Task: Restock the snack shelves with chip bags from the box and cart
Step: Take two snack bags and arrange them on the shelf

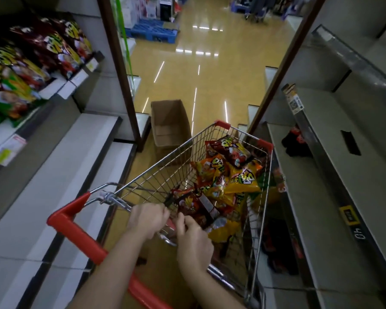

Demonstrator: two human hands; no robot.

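Silver wire cart (165,172) with red handle (76,235) and corners; yellow, orange and dark red chip bags (230,175); brown cardboard box (169,121); glossy tan floor (210,70).

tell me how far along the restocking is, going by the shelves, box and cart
Partly done. The upper left shelf already holds chip bags, and the cardboard box on the floor looks empty. In hand: the left hand and right hand are at the cart's near rim. Left: the cart's chip bags and bare right shelves.
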